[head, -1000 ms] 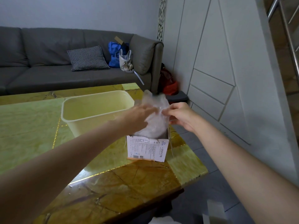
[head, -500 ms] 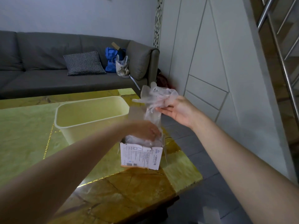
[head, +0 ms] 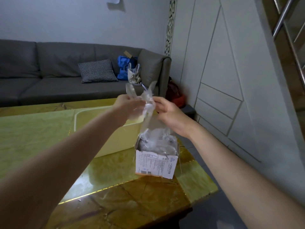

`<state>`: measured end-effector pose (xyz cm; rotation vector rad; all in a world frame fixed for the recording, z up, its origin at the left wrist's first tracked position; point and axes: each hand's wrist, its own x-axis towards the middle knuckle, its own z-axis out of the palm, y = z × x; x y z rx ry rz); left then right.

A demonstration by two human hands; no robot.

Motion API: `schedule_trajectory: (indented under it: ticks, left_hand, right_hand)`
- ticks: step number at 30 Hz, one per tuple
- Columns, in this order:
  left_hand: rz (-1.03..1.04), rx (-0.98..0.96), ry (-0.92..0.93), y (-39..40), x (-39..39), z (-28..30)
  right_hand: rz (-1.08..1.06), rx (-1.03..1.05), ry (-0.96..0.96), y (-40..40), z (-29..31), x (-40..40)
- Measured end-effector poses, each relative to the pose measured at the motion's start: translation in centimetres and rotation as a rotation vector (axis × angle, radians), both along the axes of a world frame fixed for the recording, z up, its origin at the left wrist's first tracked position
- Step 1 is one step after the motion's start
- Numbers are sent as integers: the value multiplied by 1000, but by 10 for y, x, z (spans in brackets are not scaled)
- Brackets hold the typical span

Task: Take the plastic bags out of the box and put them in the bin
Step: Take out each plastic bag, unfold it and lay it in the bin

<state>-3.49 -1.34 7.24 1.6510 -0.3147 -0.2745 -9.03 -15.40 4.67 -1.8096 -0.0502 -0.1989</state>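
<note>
Clear plastic bags point(head: 145, 103) drawn up above the open box point(head: 156, 161), pinched between both of my hands.

The film looks near weightless, limp, slippery and clingy; I judge the bunched top the best hold, since a loose edge would slide. My left hand point(head: 127, 104) and right hand point(head: 166, 109) each pinch that bunch, fingers curled. The tail trails into the box, where more film lies crumpled; how many bags I cannot tell. My left arm hides much of the bin point(head: 118, 142) on the tabletop point(head: 41, 138).
</note>
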Motion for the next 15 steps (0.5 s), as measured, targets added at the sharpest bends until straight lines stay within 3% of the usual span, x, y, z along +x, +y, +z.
schedule_trajectory:
  ticks: [2,4,7,11,13,15]
  left_hand:
    - [120,90,-167,5,9,-4]
    - [101,197,-363,8,13,-7]
    - [31,396,-619,5,6,-7]
    - [15,132,-409,21,10,-7]
    - [100,80,-280,38,21,-13]
    - [209,67,-114,55,35,-23]
  right_hand:
    - [16,227,62,-2,5,0]
    - [60,373,133,2,16,-1]
    - [-58,345,181,13,20,8]
    - [-485,461,75,5,14,23]
    - [-601,550,-17,-11,15,24]
    - [-657,492,-83,-20,15,22]
